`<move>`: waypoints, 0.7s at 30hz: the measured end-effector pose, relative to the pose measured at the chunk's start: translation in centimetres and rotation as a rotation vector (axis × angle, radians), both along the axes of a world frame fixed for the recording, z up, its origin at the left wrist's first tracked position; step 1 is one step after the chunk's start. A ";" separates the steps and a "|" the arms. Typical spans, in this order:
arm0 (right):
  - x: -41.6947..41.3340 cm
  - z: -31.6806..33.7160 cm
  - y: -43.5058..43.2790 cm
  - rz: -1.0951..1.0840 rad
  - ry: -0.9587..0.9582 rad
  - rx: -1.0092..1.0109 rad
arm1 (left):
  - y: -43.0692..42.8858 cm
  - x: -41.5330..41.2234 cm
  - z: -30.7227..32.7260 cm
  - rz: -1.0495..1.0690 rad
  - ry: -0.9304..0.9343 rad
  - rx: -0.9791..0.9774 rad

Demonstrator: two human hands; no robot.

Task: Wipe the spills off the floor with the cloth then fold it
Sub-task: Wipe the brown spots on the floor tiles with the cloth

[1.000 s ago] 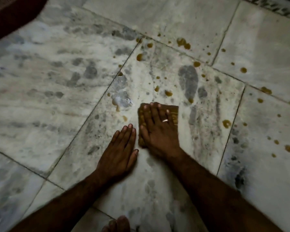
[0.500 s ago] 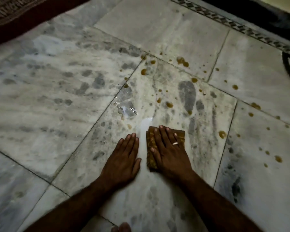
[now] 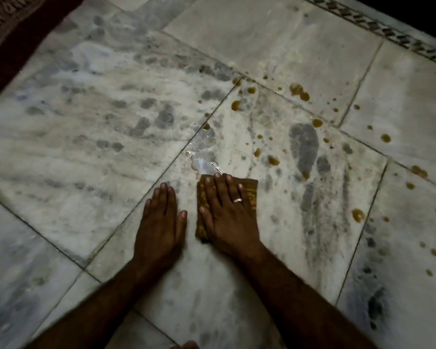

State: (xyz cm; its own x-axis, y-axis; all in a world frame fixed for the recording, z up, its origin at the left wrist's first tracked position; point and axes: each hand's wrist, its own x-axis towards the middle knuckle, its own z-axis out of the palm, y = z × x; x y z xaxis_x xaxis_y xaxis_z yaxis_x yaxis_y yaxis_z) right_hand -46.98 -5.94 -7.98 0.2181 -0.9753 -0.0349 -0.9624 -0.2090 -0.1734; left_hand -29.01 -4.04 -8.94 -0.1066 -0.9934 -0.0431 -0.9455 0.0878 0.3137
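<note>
Most of the cloth (image 3: 251, 195) is hidden under your right hand (image 3: 227, 217); you see only its brown-gold right strip, a sliver along its left edge and a corner poking out near your wrist, and the light is too dim to tell how it is folded. It lies flat on the marble floor (image 3: 86, 147), on the tile in front of you, pinned by your palm. Your right fingers (image 3: 218, 190) lie stretched out flat across it, pressing down rather than curling round it, with the tips reaching its far edge; a ring (image 3: 237, 200) sits on one of them. Your left hand (image 3: 159, 227) rests just beside the cloth, apart from it, palm down on bare marble with the fingers straight and together, gripping nothing. Just beyond your right fingertips a small clear wet patch (image 3: 203, 163) glints on the tile, close to the cloth's far left corner. Farther out, brown spills (image 3: 298, 90) dot the tiles ahead and to the right, from larger blobs near the tile joints to small specks that are hard to separate from the stone's dark veining. A dark red rug (image 3: 15, 34) is cut off at the upper left, a patterned border strip (image 3: 378, 28) runs across the upper right, and a few toes (image 3: 186, 345) are barely visible at the bottom edge.
</note>
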 end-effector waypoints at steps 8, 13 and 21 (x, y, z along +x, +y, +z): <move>-1.9 -0.1 3.8 0.290 0.016 -0.080 | -0.2 1.8 0.1 -0.048 0.163 0.004; 1.1 -0.4 -1.7 -0.009 -0.010 -0.059 | -0.3 1.2 0.0 0.014 0.231 -0.017; 2.6 -0.2 1.2 0.279 -0.089 -0.091 | -0.4 1.5 -0.5 0.011 0.233 -0.050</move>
State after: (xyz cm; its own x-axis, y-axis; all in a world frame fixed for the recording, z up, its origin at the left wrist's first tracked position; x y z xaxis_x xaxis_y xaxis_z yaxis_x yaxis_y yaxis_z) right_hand -44.39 -4.69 -8.20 0.4760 -0.8757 0.0808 -0.8476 -0.4814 -0.2232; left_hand -27.49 -4.45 -9.40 -0.0966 -0.9949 0.0305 -0.8492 0.0984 0.5188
